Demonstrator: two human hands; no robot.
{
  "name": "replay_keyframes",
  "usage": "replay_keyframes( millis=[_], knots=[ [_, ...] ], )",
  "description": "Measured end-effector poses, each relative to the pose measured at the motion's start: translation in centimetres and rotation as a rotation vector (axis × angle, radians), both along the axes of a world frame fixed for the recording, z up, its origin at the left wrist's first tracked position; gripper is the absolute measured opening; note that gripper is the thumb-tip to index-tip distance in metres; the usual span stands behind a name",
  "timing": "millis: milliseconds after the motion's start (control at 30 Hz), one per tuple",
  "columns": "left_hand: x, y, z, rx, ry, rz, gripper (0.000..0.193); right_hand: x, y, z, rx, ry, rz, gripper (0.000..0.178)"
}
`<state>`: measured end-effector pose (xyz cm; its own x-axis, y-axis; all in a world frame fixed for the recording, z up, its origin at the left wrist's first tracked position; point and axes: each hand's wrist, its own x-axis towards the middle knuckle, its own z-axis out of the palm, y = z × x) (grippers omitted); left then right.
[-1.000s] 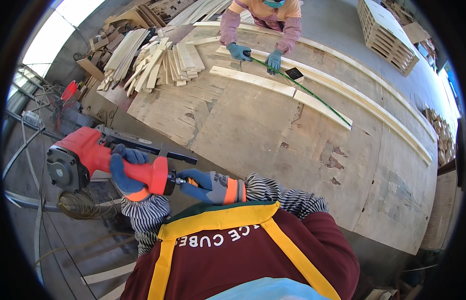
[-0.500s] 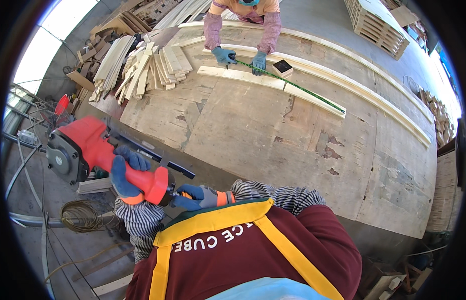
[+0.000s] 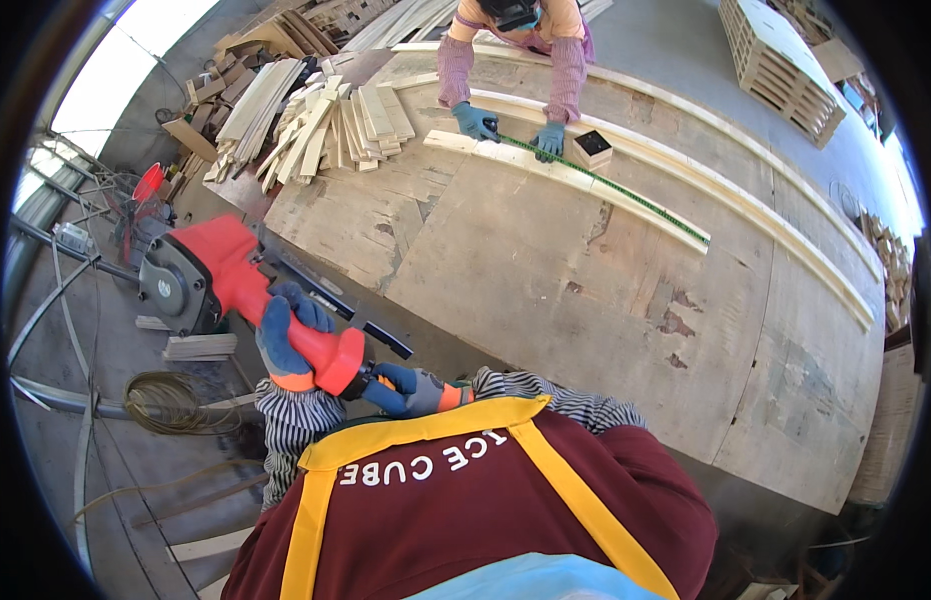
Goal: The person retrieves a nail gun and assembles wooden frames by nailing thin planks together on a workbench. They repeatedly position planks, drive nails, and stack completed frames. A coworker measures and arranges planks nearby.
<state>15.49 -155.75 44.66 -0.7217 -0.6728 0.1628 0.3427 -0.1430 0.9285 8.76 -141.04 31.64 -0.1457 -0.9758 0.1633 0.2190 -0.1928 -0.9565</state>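
Two gloved hands in my head-cam feed, and both are busy with the red nail gun (image 3: 236, 270). My left hand (image 3: 283, 335) is wrapped tight around its handle, and my right hand (image 3: 418, 391) has its fingers curled on a small orange piece (image 3: 388, 381) at the butt end. The gun's up in the air just off the bench's near edge, toward the left corner, with the long black magazine (image 3: 331, 301) pointing back toward my right hand.

Container-wise, the bench (image 3: 546, 290) has one I can make out: a small open box (image 3: 592, 162) in pale wood, sitting toward the far edge. It's black inside with a few tiny bright specks, so honestly I can't tell what's in there. Just beside it, a co-worker's hands (image 3: 476, 121) in teal gloves work a green tape measure (image 3: 651, 206), laid along pale strips (image 3: 626, 200) placed end to end.

A messy heap of short planks (image 3: 336, 130) covers the bench's far left corner. Past the far edge, over to the right, there's a slatted wooden stack (image 3: 761, 80) on the floor, and I can't see whether it holds anything.
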Motion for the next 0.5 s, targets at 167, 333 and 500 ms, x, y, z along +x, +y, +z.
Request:
replay_keyframes(
  millis=[167,333,500],
  knots=[
    [1.2,-0.9,-2.8,-0.008,0.042,0.279,0.029,-3.1,0.1,3.3,0.189,0.224,0.035,0.049],
    [0.5,-1.0,-6.5,-0.012,-0.079,0.55,0.029,-6.7,-1.1,3.1,-0.04,0.578,-0.264,0.069],
    [1.2,-0.5,-14.5,-0.277,-0.209,0.251,0.034,-7.3,-2.9,3.5,-0.045,1.104,-0.297,0.091]
  ],
)
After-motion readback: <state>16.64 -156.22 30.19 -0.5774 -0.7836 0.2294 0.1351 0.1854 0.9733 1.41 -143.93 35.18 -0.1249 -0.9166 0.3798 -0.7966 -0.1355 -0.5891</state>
